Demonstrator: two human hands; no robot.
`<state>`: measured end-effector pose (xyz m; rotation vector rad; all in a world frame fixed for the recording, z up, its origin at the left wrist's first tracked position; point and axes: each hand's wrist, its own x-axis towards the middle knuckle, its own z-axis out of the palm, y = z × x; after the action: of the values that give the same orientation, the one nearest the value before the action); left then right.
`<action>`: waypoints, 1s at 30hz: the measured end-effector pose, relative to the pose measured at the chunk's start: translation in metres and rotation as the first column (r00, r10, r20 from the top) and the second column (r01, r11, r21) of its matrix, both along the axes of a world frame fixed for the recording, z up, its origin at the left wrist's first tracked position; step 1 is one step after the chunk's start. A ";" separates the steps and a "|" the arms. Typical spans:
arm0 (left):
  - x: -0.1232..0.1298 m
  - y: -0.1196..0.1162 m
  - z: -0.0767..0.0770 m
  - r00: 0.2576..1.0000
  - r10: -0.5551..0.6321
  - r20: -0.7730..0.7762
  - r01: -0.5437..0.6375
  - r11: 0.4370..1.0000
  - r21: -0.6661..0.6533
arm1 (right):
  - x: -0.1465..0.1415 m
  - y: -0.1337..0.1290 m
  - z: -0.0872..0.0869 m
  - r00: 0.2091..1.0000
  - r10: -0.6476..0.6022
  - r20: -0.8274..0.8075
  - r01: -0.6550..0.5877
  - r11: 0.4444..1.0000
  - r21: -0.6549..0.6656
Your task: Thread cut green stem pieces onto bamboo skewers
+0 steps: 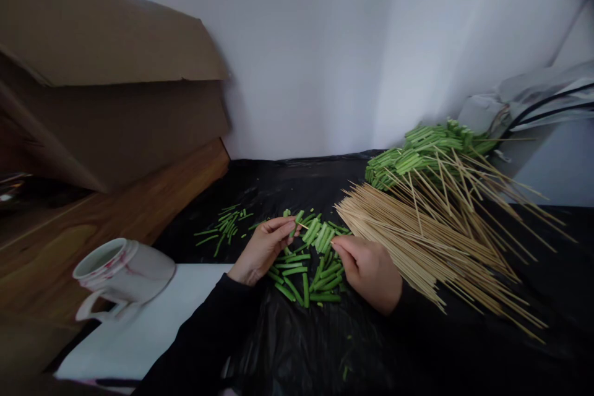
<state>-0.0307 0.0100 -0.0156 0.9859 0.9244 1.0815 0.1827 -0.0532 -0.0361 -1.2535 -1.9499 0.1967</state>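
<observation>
Left hand, grip pinching a bean piece, right hand, grip closed on a loaded skewer, cut beans below.

Green bean pieces abreast on skewer

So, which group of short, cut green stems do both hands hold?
The neat row strung on a thin wooden stick; the loose pieces and rear heap lie unheld.
</observation>
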 end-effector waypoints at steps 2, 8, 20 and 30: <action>0.000 0.000 0.001 1.000 0.004 0.001 -0.004 1.000 0.001 | 0.000 0.000 0.000 1.000 0.000 0.003 0.000 1.000 -0.006; 0.000 -0.001 0.003 1.000 0.005 0.026 -0.005 1.000 -0.016 | -0.001 -0.001 0.000 1.000 0.012 0.008 -0.012 0.999 -0.029; 0.004 -0.004 0.003 0.996 -0.022 0.089 0.034 0.989 -0.141 | -0.003 -0.002 0.000 0.999 0.033 -0.002 -0.033 0.999 -0.027; 0.002 -0.001 -0.002 0.993 -0.044 0.114 0.062 0.985 -0.163 | -0.004 -0.001 -0.001 0.998 0.056 -0.006 -0.056 0.998 -0.015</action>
<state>-0.0291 0.0086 -0.0179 0.8016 0.8786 0.9873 0.1792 -0.0542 -0.0375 -1.2075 -1.9834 0.2432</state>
